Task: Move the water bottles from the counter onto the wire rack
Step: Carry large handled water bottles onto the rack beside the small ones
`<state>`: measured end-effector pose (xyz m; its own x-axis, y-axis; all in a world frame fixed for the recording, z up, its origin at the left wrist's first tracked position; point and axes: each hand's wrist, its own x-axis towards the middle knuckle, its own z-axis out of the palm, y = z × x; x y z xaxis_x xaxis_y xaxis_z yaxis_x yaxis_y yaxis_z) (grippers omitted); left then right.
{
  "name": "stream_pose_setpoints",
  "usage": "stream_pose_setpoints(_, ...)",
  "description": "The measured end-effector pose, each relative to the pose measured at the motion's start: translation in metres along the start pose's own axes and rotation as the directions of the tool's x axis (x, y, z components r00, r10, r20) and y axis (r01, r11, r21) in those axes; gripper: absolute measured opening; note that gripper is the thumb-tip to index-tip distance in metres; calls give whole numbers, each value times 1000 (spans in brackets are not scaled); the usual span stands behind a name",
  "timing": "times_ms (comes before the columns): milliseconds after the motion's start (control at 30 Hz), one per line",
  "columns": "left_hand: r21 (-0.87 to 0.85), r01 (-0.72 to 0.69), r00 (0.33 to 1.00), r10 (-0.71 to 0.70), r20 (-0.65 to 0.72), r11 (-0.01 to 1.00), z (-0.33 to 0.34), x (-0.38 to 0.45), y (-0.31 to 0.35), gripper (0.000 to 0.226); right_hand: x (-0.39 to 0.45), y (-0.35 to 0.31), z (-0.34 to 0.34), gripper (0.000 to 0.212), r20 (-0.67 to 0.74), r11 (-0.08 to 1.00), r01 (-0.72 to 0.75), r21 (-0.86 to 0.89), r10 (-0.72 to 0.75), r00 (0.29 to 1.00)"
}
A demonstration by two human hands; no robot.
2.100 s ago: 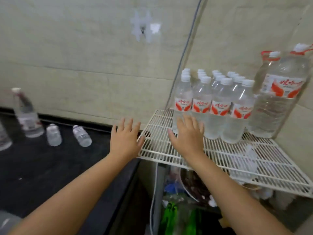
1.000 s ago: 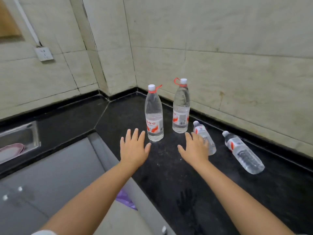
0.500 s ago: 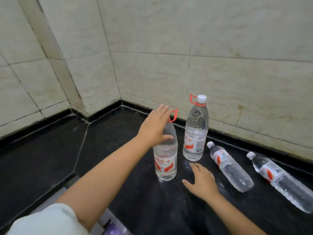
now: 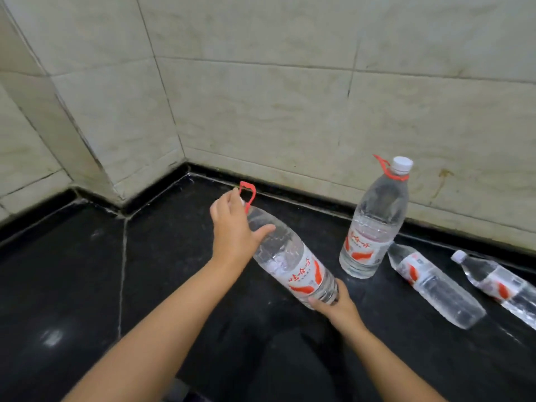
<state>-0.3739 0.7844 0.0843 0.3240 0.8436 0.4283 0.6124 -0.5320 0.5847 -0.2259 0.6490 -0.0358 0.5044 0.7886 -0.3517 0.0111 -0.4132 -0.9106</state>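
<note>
The left hand (image 4: 232, 227) grips the neck end of a large bottle (image 4: 293, 264), fingers curled over the top and thumb laid along the shoulder. The red handle (image 4: 247, 195) of this bottle projects above the fingers. The bottle is tilted, neck up and to the left, base down and to the right. The right hand (image 4: 338, 303) holds the base, fingers curled under the lower edge. Whether the base touches the surface (image 4: 87, 285) cannot be told. The label carries red markings and faces up. A second large bottle (image 4: 374, 227) stands upright on the surface just to the right, near the wall (image 4: 290, 97), with a white cap and a red handle at its neck. Two small bottles lie on their sides farther right: the first small bottle (image 4: 432, 282) lies with its neck end just beside the base of the upright bottle; the second small bottle (image 4: 499, 282) lies near it, cap toward the wall, partly cut off by the frame edge. The surface is black and glossy. The wall is covered in pale tiles and forms a corner at the left.
</note>
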Motion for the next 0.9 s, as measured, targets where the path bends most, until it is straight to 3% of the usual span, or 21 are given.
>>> stream_pose_setpoints(100, -47, 202, 979, -203, -20, 978, -10, -19, -44, 101, 13, -12, 13, 78, 2, 998, 46, 42, -46, 999)
stream_pose_setpoints(167, -69, 329, 944, -331, -11, 942, -12, -37, -72, 100, 23, -13, 19, 96, 22, 998, 57, 29, -58, 998)
stream_pose_setpoints(233, -104, 459, 886, -463, -13, 882, -10, -57, -101, 91, 31, -12, 25, 108, 47, 997, 69, -47, -67, 997)
stream_pose_setpoints(367, -107, 685, 728, -683, 63, 721, 8, -104, -147, 78, 47, -14, 38, 101, 81, 951, 126, -284, -107, 991)
stream_pose_setpoints(500, -104, 737, 675, -726, 133, 667, 19, -113, -165, 91, 50, -12, 42, 108, 95, 915, 153, -373, -126, 987)
stream_pose_setpoints(667, -206, 763, 646, -741, 183, 613, 22, -109, -168, 109, 43, -8, 45, 84, -42, 964, 102, -246, -116, 992)
stream_pose_setpoints(900, -264, 800, 589, -790, 172, 539, 23, -110, -173, 95, 36, 1, 52, 84, -153, 981, 99, -165, -125, 980)
